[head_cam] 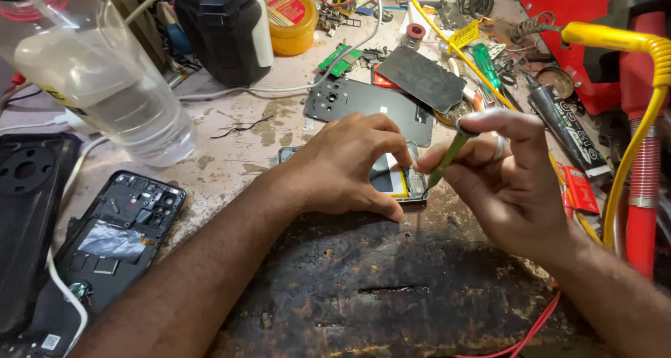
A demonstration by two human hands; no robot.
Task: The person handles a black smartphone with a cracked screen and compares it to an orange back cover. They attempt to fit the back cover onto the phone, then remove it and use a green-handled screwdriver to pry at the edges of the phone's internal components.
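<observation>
While the left hand (349,166) is pinning the opened phone (400,180) flat on the desk (231,155), its fingers are curled around the phone's edge. The right hand (514,180) is pinching a green screwdriver (447,155), tip angling onto the phone; keeping the driver steady and pressing lightly is probably serving best, lest the tip slip.

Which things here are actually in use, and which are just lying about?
In use: left hand pinning down the opened phone; right hand holding the green screwdriver on it.

Lying about: water bottle, black phone frame, dark back cover, yellow jar, glue tube.
</observation>
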